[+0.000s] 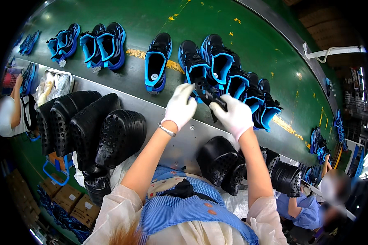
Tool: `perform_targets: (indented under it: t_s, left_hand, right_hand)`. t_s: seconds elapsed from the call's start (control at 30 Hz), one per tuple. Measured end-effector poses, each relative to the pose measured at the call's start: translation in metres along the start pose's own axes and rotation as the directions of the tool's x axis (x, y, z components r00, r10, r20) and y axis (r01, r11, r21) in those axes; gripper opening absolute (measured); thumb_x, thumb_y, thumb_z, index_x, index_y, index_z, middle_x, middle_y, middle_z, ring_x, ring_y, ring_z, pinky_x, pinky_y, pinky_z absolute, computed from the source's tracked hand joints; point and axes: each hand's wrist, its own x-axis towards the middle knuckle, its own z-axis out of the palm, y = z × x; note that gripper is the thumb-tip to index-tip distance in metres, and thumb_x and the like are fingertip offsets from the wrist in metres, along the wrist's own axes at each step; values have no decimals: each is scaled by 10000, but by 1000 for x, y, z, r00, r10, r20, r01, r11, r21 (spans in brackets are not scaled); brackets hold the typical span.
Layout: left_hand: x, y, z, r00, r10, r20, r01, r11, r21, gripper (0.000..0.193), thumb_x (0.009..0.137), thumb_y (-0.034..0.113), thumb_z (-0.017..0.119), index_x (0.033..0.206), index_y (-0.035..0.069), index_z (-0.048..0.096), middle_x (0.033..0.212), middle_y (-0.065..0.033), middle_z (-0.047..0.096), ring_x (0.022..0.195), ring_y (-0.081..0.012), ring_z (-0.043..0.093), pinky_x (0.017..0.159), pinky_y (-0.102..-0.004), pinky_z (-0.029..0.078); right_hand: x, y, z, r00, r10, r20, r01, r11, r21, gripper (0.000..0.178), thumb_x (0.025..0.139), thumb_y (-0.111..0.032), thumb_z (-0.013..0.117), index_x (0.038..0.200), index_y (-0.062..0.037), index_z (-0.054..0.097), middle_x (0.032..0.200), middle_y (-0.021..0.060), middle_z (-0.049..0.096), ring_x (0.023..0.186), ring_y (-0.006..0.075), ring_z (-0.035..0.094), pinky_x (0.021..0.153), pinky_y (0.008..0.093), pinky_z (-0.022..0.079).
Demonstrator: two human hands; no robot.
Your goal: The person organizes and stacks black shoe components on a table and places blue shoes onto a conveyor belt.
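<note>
A black insole (207, 93) dotted with holes is held slantwise between my two white-gloved hands, over the heels of a pair of black shoes with blue lining. My left hand (180, 105) pinches its upper end, fingers bent. Around its lower end my right hand (236, 117) is closed, thumb on top. Just beyond the insole stand the left shoe (189, 53) and right shoe (213, 45) of that pair, partly hidden by it. Left of them a single shoe (156, 57) has a round white sticker inside.
Stacked black insoles (120, 136) lean at my left, with more stacks (218, 157) under my right forearm. Shoes (110, 47) line the green work surface (249, 53) with its metal edge (122, 92). Co-workers sit left and right (302, 210). Cardboard boxes (67, 200) stand lower left.
</note>
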Motion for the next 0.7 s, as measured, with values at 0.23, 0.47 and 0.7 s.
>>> perform_targets:
  t_s: [0.23, 0.47, 0.7]
  left_hand:
    - [18, 4, 16, 957, -112, 269, 27, 953, 301, 386, 820, 186, 559, 1198, 109, 541, 1258, -83, 541, 1015, -339, 595, 820, -421, 508]
    - [65, -17, 32, 761, -457, 460, 267, 867, 421, 419, 845, 441, 520, 1076, 119, 657, 1032, -180, 674, 977, -361, 633, 831, -424, 507]
    - [79, -26, 40, 688, -489, 537, 186, 833, 520, 344, 832, 382, 559, 1029, 132, 689, 1048, -149, 677, 972, -346, 640, 825, -410, 511]
  right_hand:
    - [101, -23, 4, 976, -20, 218, 65, 978, -200, 402, 840, -432, 565, 885, -45, 667, 821, 193, 669, 801, 364, 648, 726, 436, 519]
    - [133, -27, 78, 974, -40, 224, 114, 937, -330, 189, 827, -198, 621, 916, -55, 706, 979, 176, 678, 916, 329, 656, 819, 398, 523]
    - [160, -16, 87, 912, -21, 409, 141, 954, -266, 243, 817, -177, 602, 995, -34, 685, 1020, 213, 652, 967, 350, 627, 825, 396, 518]
